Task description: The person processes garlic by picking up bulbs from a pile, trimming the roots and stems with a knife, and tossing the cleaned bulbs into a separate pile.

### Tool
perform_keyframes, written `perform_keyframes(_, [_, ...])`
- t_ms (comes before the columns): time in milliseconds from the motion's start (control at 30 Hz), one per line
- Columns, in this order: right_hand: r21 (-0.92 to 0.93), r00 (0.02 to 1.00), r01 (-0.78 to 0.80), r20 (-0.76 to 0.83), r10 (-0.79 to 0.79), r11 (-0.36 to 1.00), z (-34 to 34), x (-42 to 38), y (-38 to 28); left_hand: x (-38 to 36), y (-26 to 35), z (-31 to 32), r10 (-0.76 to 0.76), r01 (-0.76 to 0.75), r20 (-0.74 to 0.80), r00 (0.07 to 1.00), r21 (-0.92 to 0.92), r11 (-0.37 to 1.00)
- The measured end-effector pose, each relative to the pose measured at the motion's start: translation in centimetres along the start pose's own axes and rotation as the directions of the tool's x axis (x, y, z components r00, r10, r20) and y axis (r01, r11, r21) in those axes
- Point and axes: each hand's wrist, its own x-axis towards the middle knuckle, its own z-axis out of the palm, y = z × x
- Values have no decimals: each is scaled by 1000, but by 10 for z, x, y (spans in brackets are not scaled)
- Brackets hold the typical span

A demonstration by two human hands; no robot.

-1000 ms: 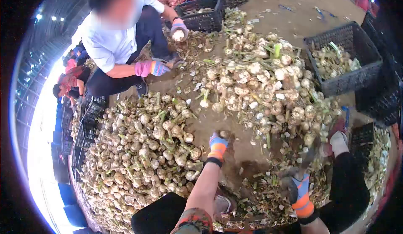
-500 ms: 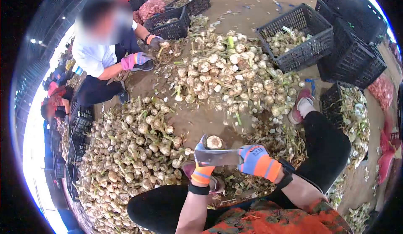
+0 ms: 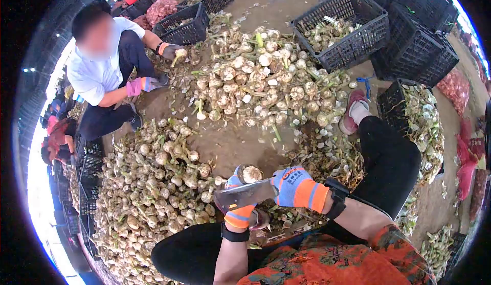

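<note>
My left hand (image 3: 239,215), in an orange and blue glove, is closed around a garlic bulb (image 3: 252,174) whose pale top shows above the blade. My right hand (image 3: 299,187), gloved alike, grips a broad-bladed knife (image 3: 244,195); its handle is hidden in the fist. The blade slants down to the left, across the front of my left hand and just below the bulb. Close by on the left lies a large heap of garlic bulbs (image 3: 158,183) with stems. Trimmings (image 3: 337,162) litter the ground beyond my right hand.
Ahead lies another pile of garlic (image 3: 255,80), with a black crate (image 3: 342,27) behind it. More black crates (image 3: 414,50) are stacked at right, above a crate of cut stems (image 3: 427,126). A co-worker (image 3: 102,55) sits at upper left, holding a bulb.
The knife has tilted, its far end dropping to the lower left. The surroundings have shifted left in view. The co-worker's head has moved left and down in view.
</note>
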Motion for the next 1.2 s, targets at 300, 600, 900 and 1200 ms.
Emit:
perform_keyframes(300, [-29, 998, -55, 39, 56, 998, 11, 12, 12, -6, -51, 28, -421, 261, 239, 875, -965, -6])
perform_keyframes(600, [364, 854, -427, -138, 501, 828, 58, 38, 106, -7, -11, 18, -134, 84, -160, 978, -285, 955])
perform_keyframes(900, [931, 969, 163, -213, 123, 325, 56, 17, 38, 12, -4, 0, -401, 221, 261, 878, -965, -143])
perform_keyframes(1200, [963, 834, -232, 122, 538, 140, 149, 60, 146, 9, 1, -26, -30, 114, 141, 990, -893, -436])
